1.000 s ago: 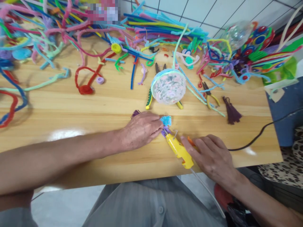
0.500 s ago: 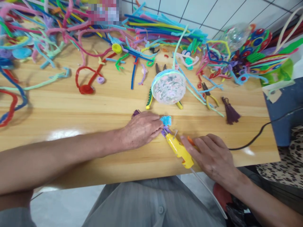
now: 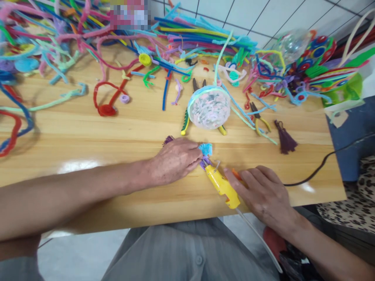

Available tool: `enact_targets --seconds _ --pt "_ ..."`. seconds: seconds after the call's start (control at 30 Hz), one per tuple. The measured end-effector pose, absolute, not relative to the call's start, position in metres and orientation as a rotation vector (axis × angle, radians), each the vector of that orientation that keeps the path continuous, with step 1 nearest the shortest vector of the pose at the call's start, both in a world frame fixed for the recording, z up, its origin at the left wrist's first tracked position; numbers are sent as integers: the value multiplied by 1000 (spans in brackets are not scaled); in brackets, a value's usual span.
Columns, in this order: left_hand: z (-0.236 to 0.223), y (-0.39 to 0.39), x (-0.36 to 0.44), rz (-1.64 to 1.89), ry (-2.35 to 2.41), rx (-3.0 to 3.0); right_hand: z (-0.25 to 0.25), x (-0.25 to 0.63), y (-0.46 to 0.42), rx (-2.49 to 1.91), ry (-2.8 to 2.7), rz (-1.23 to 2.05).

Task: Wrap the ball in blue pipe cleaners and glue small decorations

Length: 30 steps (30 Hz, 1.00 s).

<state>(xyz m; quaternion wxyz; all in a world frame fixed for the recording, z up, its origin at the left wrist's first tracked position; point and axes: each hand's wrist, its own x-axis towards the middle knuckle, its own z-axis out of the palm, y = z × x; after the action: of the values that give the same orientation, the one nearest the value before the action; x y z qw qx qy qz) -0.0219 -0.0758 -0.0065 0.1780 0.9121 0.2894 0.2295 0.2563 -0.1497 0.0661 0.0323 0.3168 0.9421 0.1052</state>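
My left hand [image 3: 178, 160] is closed over a small craft piece of coiled pipe cleaner. Its light blue part [image 3: 206, 149] and purple part [image 3: 205, 161] stick out past my fingertips. A dark purple tassel end [image 3: 168, 140] shows behind the hand. Wrapped round the handle of a yellow hot glue gun [image 3: 221, 183] is my right hand [image 3: 263, 193]. The gun's nozzle meets the purple part by my left fingertips; whether it touches is hard to see. A long pale glue stick [image 3: 259, 240] trails out of the gun's back.
Beyond my hands a wrapped round ball [image 3: 209, 107] rests over green-handled pliers [image 3: 184, 123]. Small yellow pliers [image 3: 259, 119] and a dark tassel [image 3: 285, 136] lie to the right. Pipe cleaners [image 3: 202, 37] crowd the back. A black cord [image 3: 313, 171] runs off the right edge.
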Motion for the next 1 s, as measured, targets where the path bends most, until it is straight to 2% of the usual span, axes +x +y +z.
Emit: enact_targets --seconds 1.0 --pt "-7 -75 -22 705 791 2561 64 258 -149 994 2908 272"
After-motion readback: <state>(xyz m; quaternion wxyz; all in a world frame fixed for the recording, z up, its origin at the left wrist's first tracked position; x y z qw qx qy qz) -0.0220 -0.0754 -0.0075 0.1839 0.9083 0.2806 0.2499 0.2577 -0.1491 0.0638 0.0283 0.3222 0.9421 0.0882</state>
